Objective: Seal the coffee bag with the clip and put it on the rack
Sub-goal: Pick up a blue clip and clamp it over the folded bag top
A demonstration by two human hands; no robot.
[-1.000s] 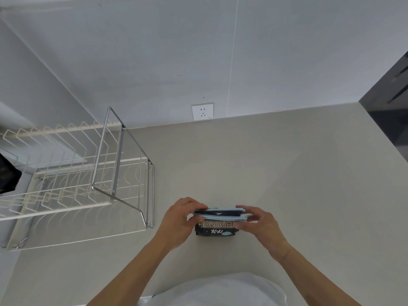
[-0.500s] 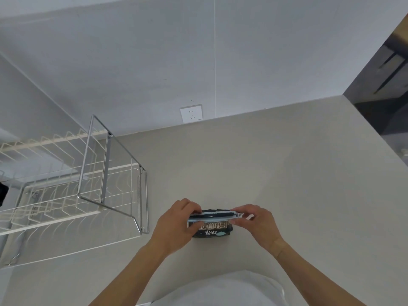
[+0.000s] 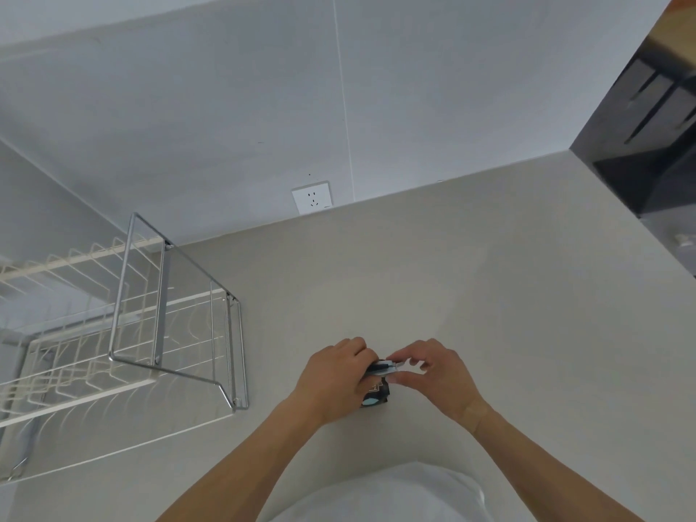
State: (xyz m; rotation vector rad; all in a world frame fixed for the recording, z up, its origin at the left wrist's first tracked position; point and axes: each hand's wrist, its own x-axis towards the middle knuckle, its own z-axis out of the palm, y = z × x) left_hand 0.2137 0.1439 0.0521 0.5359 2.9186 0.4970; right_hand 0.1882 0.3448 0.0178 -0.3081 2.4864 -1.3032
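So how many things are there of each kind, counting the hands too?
Hands: 2, left hand and right hand
Coffee bag: 1
Clip: 1
Wire rack: 1
Wall socket: 1
Total: 6

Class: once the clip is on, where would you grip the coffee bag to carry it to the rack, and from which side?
Probably the dark body of the coffee bag, below the clip, with fingers pinching its broad front and back. Come from the right: the bag stands upright on the counter, and the rack lies to its left.
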